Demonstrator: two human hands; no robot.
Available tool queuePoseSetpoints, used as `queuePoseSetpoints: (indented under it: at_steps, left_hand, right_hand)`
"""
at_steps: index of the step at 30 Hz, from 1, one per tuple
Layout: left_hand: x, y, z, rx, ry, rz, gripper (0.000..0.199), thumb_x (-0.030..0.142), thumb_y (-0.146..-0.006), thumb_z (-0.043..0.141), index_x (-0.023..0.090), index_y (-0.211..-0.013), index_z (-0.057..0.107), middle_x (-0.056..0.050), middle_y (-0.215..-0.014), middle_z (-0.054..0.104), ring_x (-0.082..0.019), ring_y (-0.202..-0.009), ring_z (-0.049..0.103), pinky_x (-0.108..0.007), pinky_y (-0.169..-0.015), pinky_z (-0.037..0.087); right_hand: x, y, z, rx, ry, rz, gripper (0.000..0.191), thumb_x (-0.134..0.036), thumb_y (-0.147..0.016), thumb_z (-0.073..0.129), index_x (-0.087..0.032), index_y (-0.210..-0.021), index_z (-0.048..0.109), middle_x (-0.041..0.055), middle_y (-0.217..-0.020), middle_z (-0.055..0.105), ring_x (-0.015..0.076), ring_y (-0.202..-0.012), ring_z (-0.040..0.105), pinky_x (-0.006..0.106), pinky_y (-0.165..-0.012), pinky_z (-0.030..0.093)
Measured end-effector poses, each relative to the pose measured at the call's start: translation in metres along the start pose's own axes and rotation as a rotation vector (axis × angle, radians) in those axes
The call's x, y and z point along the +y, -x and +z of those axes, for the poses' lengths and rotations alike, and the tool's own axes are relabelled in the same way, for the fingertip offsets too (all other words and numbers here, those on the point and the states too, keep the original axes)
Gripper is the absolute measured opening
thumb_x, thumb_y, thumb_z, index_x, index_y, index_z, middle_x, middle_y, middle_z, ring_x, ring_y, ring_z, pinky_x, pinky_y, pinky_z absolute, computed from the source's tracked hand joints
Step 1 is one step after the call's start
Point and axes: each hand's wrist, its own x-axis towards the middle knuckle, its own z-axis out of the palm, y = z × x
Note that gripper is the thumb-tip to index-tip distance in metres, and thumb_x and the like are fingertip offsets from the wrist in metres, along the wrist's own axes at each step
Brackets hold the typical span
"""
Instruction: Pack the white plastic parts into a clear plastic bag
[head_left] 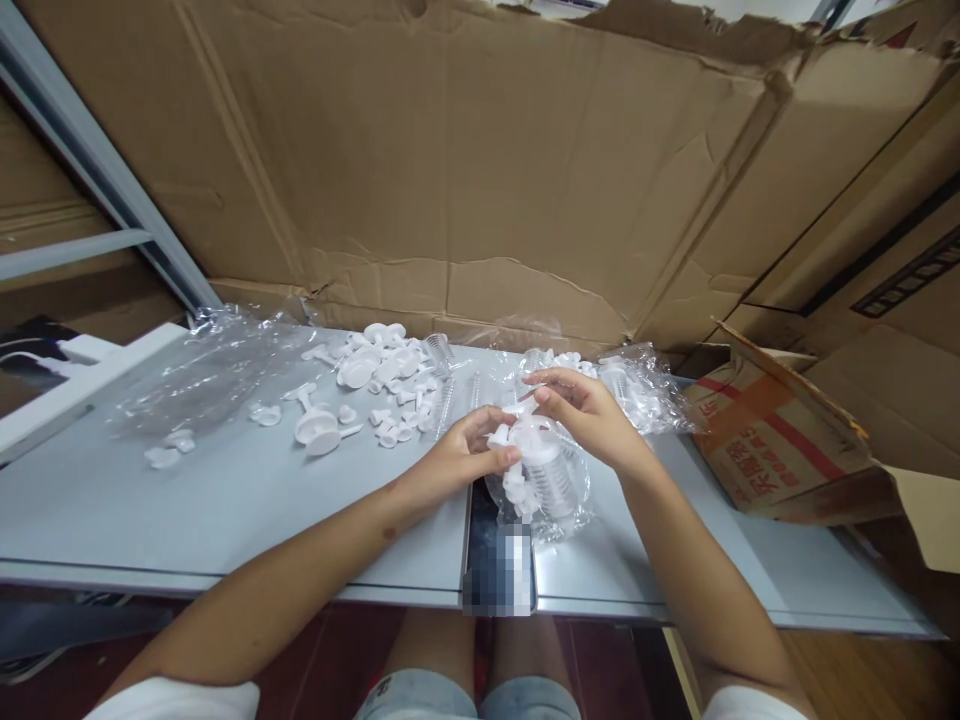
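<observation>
In front of me, my left hand [480, 447] pinches a small white plastic part [499, 437] between thumb and fingers. Close to it, my right hand [581, 405] closes thumb and fingers on another white plastic part [527, 405], partly hidden by the fingers. Just beneath both hands lies a clear plastic bag [574, 515] with white parts and a stack of ribbed clear pieces [553, 480] inside. A phone [499, 560], its screen blurred, lies partly under the bag at the table's front edge.
Loose white parts [382, 365], some with round discs, lie in a pile left of my hands. A crumpled clear bag [225, 370] spreads further left, near a white power strip [90, 385]. Another filled bag [645, 390] and an open carton [780, 430] stand right. Cardboard [450, 150] walls the back.
</observation>
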Motion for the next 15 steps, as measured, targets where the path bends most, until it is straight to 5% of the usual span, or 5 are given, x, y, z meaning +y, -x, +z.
queuePoseSetpoints:
  at_steps: [5, 10, 15]
  left_hand:
    - [0.003, -0.003, -0.008, 0.063, -0.084, 0.035, 0.030, 0.030, -0.072, 0.072, 0.020, -0.097, 0.059, -0.001, -0.092, 0.061, -0.012, -0.074, 0.057, -0.025, -0.068, 0.045]
    - [0.006, -0.005, -0.015, 0.128, -0.059, 0.041, 0.028, 0.028, -0.072, 0.068, 0.020, -0.097, 0.056, 0.001, -0.087, 0.060, -0.011, -0.068, 0.056, -0.025, -0.064, 0.044]
    - [0.003, -0.009, -0.018, 0.180, -0.075, 0.027, 0.023, 0.019, -0.068, 0.059, 0.018, -0.092, 0.058, 0.002, -0.076, 0.057, -0.011, -0.066, 0.054, -0.024, -0.063, 0.042]
  right_hand:
    - [0.012, 0.008, -0.001, -0.029, -0.089, 0.065, 0.045, -0.052, -0.076, 0.065, -0.022, -0.109, 0.059, 0.0091, -0.103, 0.066, 0.0188, -0.088, 0.063, 0.033, -0.072, 0.054]
    - [0.033, 0.021, 0.008, -0.237, -0.139, 0.109, 0.067, -0.047, -0.069, 0.073, -0.024, -0.126, 0.046, 0.0073, -0.101, 0.065, 0.0223, -0.095, 0.062, 0.038, -0.080, 0.052]
    - [0.039, 0.031, 0.030, -0.166, -0.068, 0.088, 0.055, -0.043, -0.072, 0.072, -0.023, -0.118, 0.049, 0.0076, -0.113, 0.061, 0.0241, -0.104, 0.059, 0.041, -0.090, 0.047]
